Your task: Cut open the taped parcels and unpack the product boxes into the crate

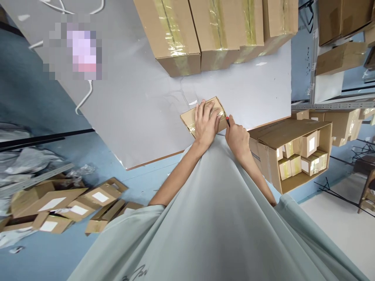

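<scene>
A small flat cardboard box (216, 102) with clear tape at both ends lies near the front edge of the grey table (131, 97). My left hand (206, 124) rests on its top, fingers spread and pressing it down. At the box's right end, my right hand (238, 138) is closed around a red and black utility knife (227, 121), its front end against the taped edge. The blade itself is too small to make out.
Several large taped boxes (178, 35) stand along the table's far side. A big open carton (263, 134) holding small boxes is at the right. Several discarded boxes (101, 195) lie on the floor at left. A white cable (84, 99) and a blurred object (84, 50) are at upper left.
</scene>
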Available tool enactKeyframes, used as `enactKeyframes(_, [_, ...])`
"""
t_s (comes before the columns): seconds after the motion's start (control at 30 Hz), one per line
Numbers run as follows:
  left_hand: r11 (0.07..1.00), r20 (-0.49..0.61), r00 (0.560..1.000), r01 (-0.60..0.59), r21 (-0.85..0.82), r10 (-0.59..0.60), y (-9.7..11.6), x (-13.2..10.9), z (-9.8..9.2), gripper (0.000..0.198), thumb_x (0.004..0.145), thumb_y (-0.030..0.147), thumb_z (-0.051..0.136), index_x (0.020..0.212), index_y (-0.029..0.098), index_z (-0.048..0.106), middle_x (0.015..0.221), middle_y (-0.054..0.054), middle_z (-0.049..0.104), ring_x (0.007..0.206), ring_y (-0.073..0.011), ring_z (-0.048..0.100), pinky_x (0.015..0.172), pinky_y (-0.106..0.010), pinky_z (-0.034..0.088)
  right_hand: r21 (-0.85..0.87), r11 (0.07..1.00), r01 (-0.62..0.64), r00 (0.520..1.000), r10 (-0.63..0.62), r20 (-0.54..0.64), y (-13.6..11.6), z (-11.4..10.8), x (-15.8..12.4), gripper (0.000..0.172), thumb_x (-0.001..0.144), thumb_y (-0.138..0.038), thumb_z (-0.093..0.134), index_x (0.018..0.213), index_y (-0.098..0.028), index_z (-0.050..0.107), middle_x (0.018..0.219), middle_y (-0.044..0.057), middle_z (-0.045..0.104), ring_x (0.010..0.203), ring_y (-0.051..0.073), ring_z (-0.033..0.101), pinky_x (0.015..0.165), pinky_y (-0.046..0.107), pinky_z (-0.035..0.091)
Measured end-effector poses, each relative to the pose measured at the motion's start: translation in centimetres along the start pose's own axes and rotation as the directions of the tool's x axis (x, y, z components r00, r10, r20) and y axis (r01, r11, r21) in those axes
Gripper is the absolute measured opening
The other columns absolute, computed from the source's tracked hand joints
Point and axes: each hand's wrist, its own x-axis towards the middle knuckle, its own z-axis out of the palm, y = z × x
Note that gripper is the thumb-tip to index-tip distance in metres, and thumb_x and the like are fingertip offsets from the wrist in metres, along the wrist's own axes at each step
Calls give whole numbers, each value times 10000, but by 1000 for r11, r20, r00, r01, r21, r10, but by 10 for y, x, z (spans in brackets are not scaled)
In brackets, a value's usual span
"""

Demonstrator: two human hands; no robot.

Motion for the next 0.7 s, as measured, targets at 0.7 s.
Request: enactKeyframes(0.7, [991,-78,995,-54,125,64,-30,-26,-21,526,1150,651,525,1457,276,729,1672,-162,645,1705,-405,463,1431,-710,268,516,808,283,957,-205,-203,87,23,19,460,1172,-465,503,1530,-261,709,1106,107,877,981,331,839,926,414,627])
